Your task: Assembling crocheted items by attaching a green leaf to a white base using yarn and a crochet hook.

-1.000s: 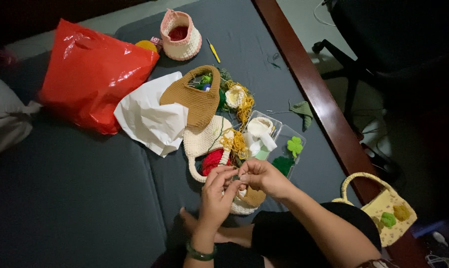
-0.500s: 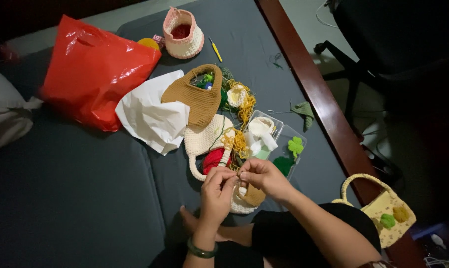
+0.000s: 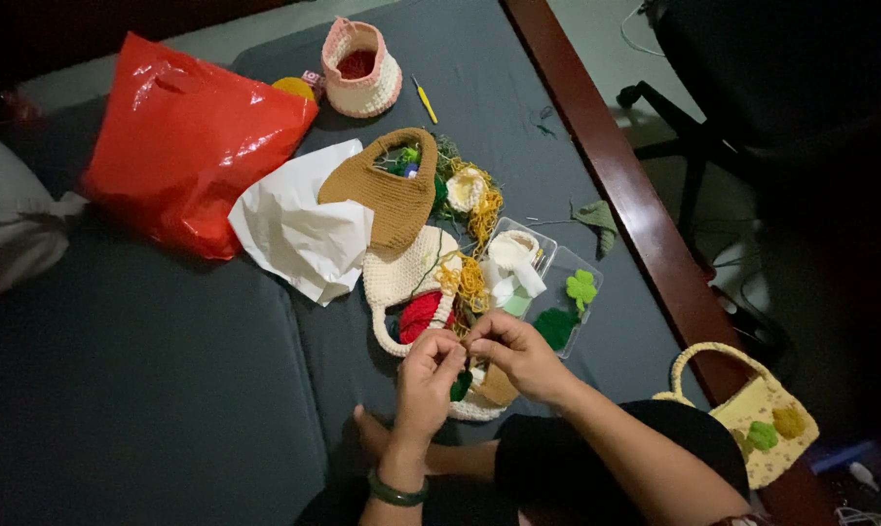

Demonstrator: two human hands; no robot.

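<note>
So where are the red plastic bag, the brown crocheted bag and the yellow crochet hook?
red plastic bag (image 3: 192, 146), head view, middle of its side
brown crocheted bag (image 3: 392, 200), head view, front panel
yellow crochet hook (image 3: 424, 99), head view, handle

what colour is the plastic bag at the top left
Red and glossy; the plastic bag shows best in the head view.

Dim light, so detail is poor. Left hand (image 3: 429, 375) and right hand (image 3: 513, 353) meet fingertip to fingertip over a small dark green piece (image 3: 460, 387); what's pinched there is too small to tell, thread or needle can't be made out. Just below the hands, a cream basket (image 3: 479, 401) is mostly covered by them. Right forearm runs off the bottom edge. Far left of the hands, a white bundle (image 3: 12, 229) is cut by the frame edge. Far right, a chair (image 3: 752, 88) sinks into shadow.
</note>
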